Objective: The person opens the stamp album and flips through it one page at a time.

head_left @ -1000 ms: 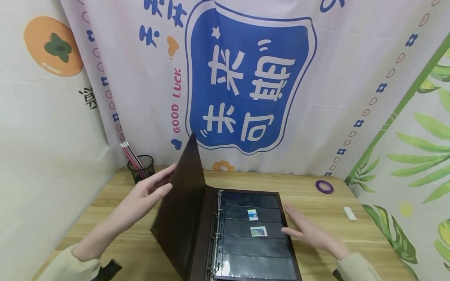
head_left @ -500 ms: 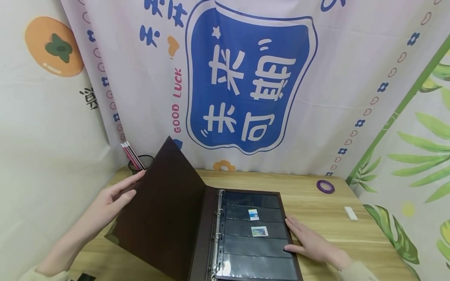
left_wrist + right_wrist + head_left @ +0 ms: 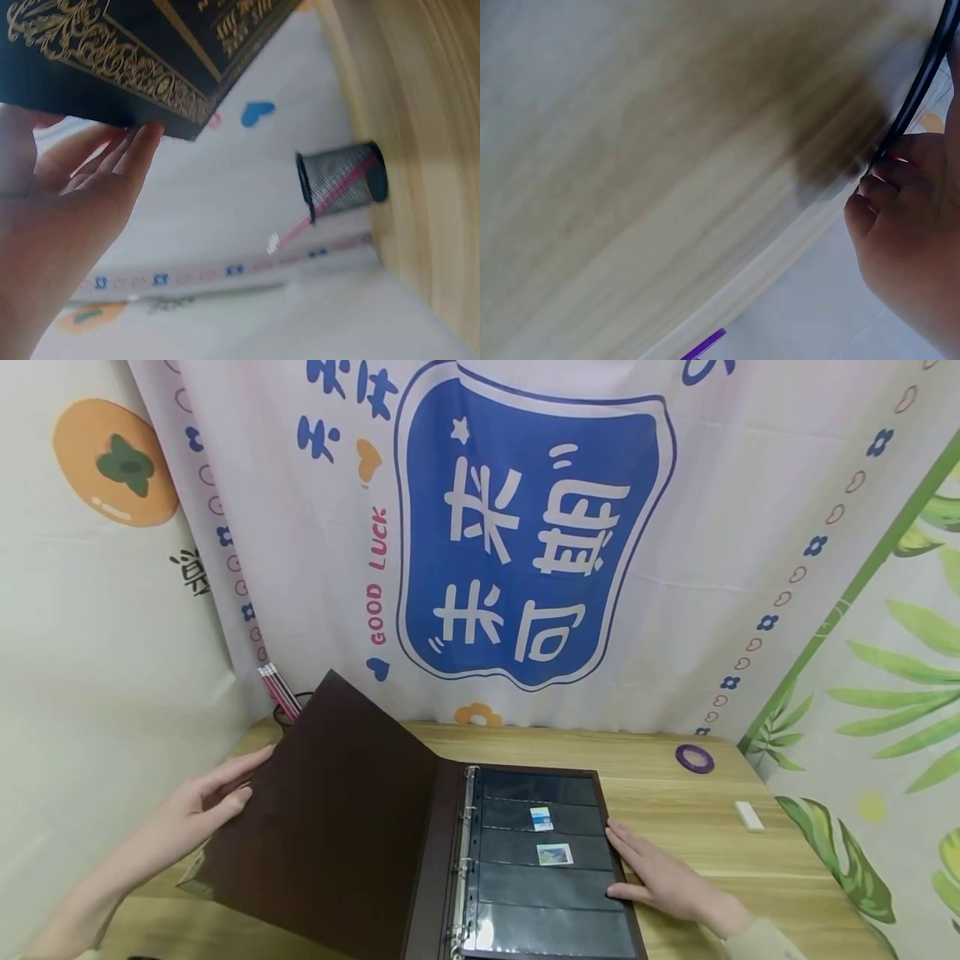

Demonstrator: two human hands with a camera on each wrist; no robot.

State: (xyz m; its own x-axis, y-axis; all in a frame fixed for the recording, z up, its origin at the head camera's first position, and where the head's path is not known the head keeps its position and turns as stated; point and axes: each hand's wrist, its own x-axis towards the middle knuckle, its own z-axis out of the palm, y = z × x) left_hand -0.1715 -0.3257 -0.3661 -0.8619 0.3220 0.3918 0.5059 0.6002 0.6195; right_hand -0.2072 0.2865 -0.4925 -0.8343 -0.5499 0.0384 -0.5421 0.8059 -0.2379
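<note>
A dark brown ring-binder stamp album [image 3: 448, 827] lies on the wooden table with its front cover [image 3: 330, 827] tilted up and leaning left. My left hand [image 3: 183, 814] holds the cover's outer edge, thumb at the inner side and fingers beneath. In the left wrist view the cover's gold-patterned outside [image 3: 150, 67] shows above the hand. Behind clear strips on the black page [image 3: 551, 885] sit two stamps, a blue-and-white one [image 3: 542, 818] and a landscape one [image 3: 555, 855]. My right hand [image 3: 667, 877] rests against the album's right edge, fingers extended in the head view.
A black mesh cup [image 3: 341, 184] with several pencils [image 3: 281, 691] stands at the back left, partly hidden by the cover. On the right lie a purple tape roll [image 3: 694, 758] and a small white block [image 3: 748, 816]. A printed cloth [image 3: 712, 568] hangs behind.
The cover has swung left and lower, with my left hand following it down and left. My right hand has come a little lower and settled against the album's right edge.
</note>
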